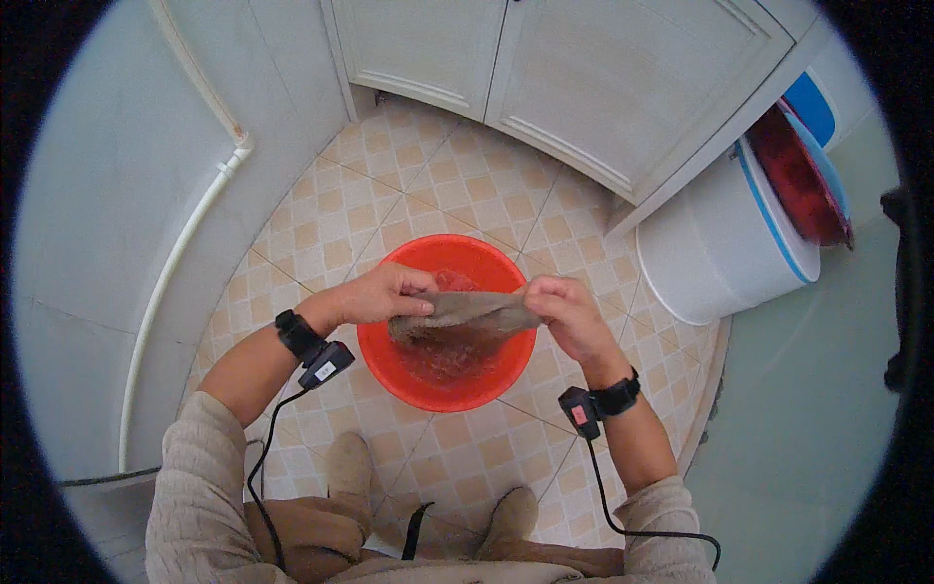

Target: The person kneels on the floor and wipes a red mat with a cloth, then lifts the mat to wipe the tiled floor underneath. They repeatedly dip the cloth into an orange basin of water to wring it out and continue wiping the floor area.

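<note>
A wet grey-brown cloth (467, 315) is stretched between my two hands above a round red plastic basin (445, 400). My left hand (383, 293) pinches its left end between thumb and fingers. At the opposite end, my right hand (563, 310) grips a gathered edge. The cloth sags in the middle, and its lower part hangs close to the water (445, 365); whether it touches cannot be told. Ripples and splashes break the water's surface. The basin stands on the tiled floor (350, 241) in front of my feet.
White cabinet doors (576, 95) stand beyond the basin. At right are a white bucket (719, 248) with a blue rim and a dark red basin (792, 175) on it. A white pipe (182, 248) runs along the left wall. Cables hang from both wrist-worn devices (321, 365).
</note>
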Action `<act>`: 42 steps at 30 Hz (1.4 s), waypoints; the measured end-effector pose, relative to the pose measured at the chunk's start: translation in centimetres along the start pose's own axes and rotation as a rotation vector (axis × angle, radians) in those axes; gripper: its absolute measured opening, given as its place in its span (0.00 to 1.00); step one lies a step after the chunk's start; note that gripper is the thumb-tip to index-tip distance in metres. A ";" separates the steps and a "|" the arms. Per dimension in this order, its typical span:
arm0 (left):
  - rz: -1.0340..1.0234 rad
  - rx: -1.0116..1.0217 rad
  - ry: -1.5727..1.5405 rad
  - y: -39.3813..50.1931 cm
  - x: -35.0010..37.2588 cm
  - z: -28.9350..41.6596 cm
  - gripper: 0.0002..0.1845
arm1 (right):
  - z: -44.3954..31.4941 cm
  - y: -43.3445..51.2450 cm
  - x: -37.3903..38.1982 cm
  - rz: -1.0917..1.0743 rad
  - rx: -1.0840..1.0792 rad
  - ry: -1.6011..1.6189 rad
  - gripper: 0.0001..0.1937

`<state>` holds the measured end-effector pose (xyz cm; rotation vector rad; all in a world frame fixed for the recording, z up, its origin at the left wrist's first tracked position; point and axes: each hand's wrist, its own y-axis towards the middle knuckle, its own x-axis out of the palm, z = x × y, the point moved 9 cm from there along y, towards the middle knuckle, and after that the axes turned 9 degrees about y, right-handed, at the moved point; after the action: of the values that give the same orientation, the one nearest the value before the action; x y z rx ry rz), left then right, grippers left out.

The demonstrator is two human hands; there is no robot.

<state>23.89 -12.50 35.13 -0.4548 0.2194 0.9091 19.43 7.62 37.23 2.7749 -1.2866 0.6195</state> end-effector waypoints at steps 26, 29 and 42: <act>0.141 -0.174 1.122 5.2 8.2 -13.3 0.51 | 19.5 4.2 0.2 0.008 0.138 -1.545 0.34; 0.205 -0.138 1.266 5.0 9.0 -12.8 0.59 | 19.7 4.9 0.0 -0.016 0.172 -1.576 0.27; 0.142 -0.115 -1.045 3.1 7.0 -10.3 0.37 | 7.2 5.7 5.3 0.061 -0.072 0.358 0.10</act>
<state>25.65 -10.75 22.53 -0.0247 -0.7641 1.1923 20.79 -1.31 31.72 2.4276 -1.2857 0.9962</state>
